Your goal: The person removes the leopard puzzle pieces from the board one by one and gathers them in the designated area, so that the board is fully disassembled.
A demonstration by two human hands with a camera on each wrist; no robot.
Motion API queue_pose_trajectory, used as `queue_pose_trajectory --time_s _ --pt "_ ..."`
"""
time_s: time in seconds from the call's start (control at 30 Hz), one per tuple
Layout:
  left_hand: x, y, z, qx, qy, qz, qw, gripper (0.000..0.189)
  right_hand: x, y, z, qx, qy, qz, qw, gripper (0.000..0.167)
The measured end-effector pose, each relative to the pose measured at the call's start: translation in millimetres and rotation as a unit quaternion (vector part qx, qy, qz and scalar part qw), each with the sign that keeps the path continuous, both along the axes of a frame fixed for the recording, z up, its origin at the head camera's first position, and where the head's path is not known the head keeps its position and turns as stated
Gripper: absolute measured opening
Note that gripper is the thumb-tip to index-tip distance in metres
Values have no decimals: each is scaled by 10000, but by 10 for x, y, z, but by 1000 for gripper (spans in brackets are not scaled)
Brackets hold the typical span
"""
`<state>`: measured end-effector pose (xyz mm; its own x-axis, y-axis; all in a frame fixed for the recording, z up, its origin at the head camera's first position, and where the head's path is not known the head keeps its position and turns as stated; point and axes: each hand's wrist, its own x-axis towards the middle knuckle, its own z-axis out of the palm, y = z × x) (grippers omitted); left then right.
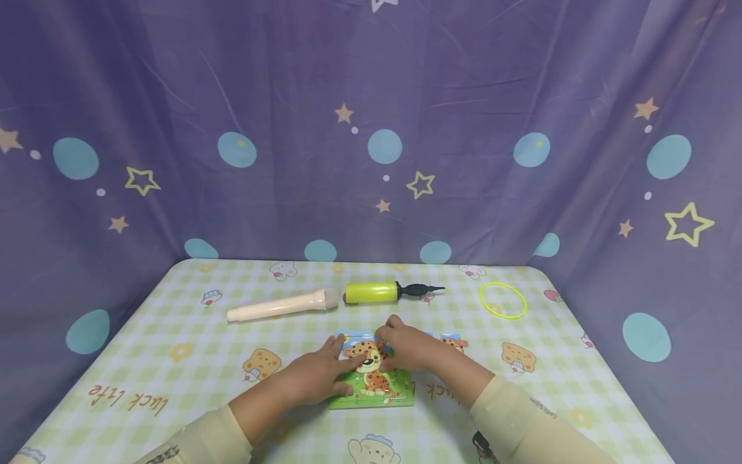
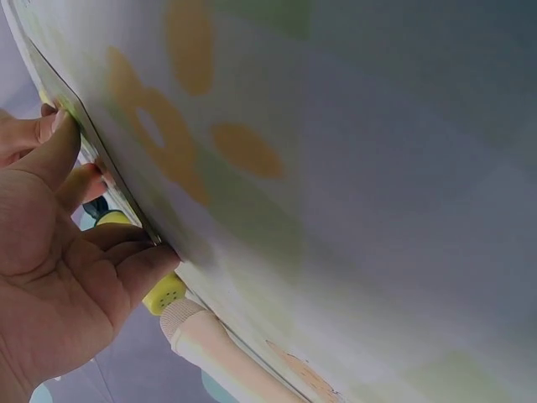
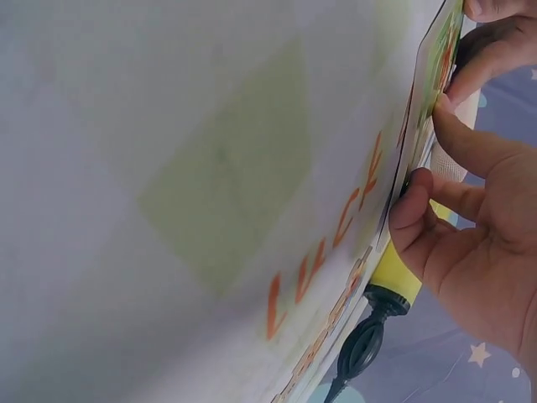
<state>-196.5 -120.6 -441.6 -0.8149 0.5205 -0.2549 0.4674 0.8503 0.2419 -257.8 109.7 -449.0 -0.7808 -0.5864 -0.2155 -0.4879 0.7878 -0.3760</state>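
A jigsaw puzzle (image 1: 379, 398) with a spotted cartoon leopard on green grass lies flat on the table. My left hand (image 1: 315, 377) rests on its left side, fingers spread, with fingertips along the edge in the left wrist view. At the upper right of the picture is my right hand (image 1: 414, 348). Its thumb and bent fingers grip that part of the puzzle in the right wrist view; whether a loose piece is between them is hidden. A separate puzzle piece (image 1: 452, 339), partly covered by the right forearm, shows the same spotted pattern.
Behind the puzzle lie a pale toy microphone (image 1: 284, 305) and a yellow hand pump (image 1: 372, 292) with a black nozzle. A thin yellow ring (image 1: 503, 300) is at the right rear. The checked tablecloth (image 1: 197, 374) ends at a purple curtain (image 1: 290, 193).
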Motion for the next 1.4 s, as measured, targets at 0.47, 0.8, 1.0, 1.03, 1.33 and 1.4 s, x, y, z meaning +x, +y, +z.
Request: queue_pose_trajectory --time_s 0.47,0.8,1.0,1.03,1.33,1.4 --pt "8 13 13 -147 29 -37 9999 64 6 26 36 324 555 312 9974 42" --pt "11 17 16 -77 -36 -10 10000 63 -86 70 107 1126 1428 1272 9751 44" --pt "0 25 43 -167 -70 7 9998 65 -95 68 123 1338 1683 1339 9674 46" --pt "-1 28 51 -175 -74 12 9998 65 -93 71 126 1383 1766 1342 9652 46" --pt "22 26 84 -108 -142 78 9998 66 -81 79 114 1405 2280 1470 9522 50" --pt "26 24 79 -91 -147 76 9998 66 -82 86 107 1292 2274 1548 9527 48"
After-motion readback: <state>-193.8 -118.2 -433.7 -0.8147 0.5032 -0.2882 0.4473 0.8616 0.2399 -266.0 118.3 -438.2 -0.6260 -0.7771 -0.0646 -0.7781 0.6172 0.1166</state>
